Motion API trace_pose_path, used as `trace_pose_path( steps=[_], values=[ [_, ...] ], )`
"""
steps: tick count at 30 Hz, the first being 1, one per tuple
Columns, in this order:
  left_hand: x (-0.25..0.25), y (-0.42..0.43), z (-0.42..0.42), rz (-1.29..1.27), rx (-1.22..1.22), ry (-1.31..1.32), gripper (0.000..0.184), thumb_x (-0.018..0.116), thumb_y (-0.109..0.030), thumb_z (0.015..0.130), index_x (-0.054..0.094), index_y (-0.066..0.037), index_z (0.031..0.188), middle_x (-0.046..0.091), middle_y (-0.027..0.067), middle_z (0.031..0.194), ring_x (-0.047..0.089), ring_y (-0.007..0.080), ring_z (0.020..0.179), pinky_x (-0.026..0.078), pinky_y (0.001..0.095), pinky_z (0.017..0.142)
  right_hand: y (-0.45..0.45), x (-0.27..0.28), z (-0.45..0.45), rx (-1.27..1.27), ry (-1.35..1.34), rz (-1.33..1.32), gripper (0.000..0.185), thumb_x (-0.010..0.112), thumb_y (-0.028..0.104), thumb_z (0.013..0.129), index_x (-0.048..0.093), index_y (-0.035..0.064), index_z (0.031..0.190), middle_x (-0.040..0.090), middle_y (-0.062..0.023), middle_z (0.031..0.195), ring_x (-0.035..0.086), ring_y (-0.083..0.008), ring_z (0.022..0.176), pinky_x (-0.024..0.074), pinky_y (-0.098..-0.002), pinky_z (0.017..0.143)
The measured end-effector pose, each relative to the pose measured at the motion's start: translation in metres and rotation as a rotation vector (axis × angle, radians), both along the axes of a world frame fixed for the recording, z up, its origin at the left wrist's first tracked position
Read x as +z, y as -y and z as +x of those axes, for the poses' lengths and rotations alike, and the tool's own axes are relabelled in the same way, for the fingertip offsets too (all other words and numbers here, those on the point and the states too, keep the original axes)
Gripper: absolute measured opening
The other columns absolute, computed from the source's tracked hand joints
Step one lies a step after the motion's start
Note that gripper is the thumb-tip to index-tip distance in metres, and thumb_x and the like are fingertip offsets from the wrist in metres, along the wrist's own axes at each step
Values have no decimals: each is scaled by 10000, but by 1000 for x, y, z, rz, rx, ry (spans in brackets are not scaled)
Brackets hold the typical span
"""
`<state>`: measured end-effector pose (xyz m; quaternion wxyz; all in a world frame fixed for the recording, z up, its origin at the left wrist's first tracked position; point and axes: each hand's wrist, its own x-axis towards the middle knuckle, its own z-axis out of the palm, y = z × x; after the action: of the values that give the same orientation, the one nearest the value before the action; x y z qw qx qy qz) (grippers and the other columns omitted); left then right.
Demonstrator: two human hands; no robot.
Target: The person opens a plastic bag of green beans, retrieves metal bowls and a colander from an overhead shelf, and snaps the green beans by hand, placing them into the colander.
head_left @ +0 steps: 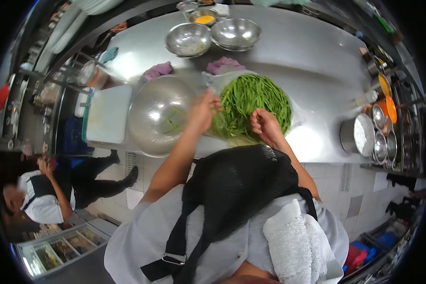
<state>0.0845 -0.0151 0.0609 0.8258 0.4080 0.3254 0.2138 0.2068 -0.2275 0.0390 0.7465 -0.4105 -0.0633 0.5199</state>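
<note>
A heap of long green beans (pixel 258 97) lies in a clear plastic bag (pixel 217 81) on the steel table. My right hand (pixel 266 125) is over the heap's near side, fingers curled into a pinch; what they hold, if anything, is hidden. Between the heap and a large metal bowl (pixel 149 102) is my left hand (pixel 205 111), smeared by motion, its fingers pointing toward the beans. I cannot make out whether it grips anything. A few pieces of green bean (pixel 174 124) rest at the bottom of the large bowl.
White cutting boards (pixel 110 113) lie left of the bowl. Purple cloths (pixel 225 65) and two steel bowls (pixel 188 40) sit farther back, near a bowl of yellow liquid (pixel 204 19). A pot (pixel 357 135) stands at right. Another person (pixel 45 191) is at left.
</note>
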Motion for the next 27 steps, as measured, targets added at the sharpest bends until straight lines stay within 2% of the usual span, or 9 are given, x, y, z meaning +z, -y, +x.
trace_pose_path(
  steps=[2,4,5,7,10,12,15,18,27],
  values=[
    [-17,-10,12,310,-232,-72,192,591,-264,1044,612,-74,1061,631,21,874,601,175,748,505,352,673,-1,14,-8,-25,102,-104,145,474,117,1030,578,16,1043,550,-20,820,435,-90,674,347,-263,544],
    [-15,-7,22,1060,-297,-99,161,640,-214,1003,671,-85,1093,706,64,925,665,231,819,527,384,718,-3,18,-11,-60,77,-149,149,457,90,1011,577,21,1066,521,-6,796,411,-84,635,328,-252,525],
    [-11,-10,22,1071,-276,-100,161,640,-214,1003,671,-85,1093,706,64,925,665,231,819,527,384,718,-1,10,-5,-45,88,-136,149,457,90,1011,577,21,1066,521,-6,796,411,-84,635,328,-252,525],
    [-9,-8,22,1427,-721,-364,153,690,-193,942,717,-105,1064,735,109,981,690,298,907,538,412,768,7,-15,7,-13,15,-50,188,430,80,1000,578,25,1102,465,25,741,370,-71,592,297,-242,501],
    [-17,-6,21,1625,-587,-248,175,706,-195,899,732,-96,1041,721,138,993,676,349,928,533,445,791,13,3,7,-43,155,-144,200,414,89,997,589,49,1086,394,55,688,318,-58,553,270,-239,483],
    [-12,-4,19,1623,-581,-194,172,704,-202,899,728,-94,1031,720,130,980,674,353,929,531,453,791,13,-7,7,-60,211,-155,203,463,123,1019,630,47,1104,419,61,682,327,-47,557,277,-243,499],
    [13,7,14,1629,-612,-141,154,695,-207,904,717,-89,1001,713,122,949,673,357,925,529,463,785,10,-5,-1,-94,945,-298,288,607,210,1023,678,2,1209,545,24,691,399,-63,593,327,-255,545],
    [42,19,9,1653,-612,-155,132,686,-203,909,701,-84,964,703,122,922,672,360,910,530,468,769,5,4,-11,4,1128,-356,292,616,219,1021,685,-25,1166,559,-1,684,445,-82,612,371,-274,562],
    [32,22,-8,1628,-436,-273,130,684,-200,908,692,-75,944,702,131,917,675,370,882,529,478,756,-2,-9,-14,41,1065,-292,267,625,206,1007,678,-39,1101,605,-57,697,465,-111,592,397,-303,566]
  ],
)
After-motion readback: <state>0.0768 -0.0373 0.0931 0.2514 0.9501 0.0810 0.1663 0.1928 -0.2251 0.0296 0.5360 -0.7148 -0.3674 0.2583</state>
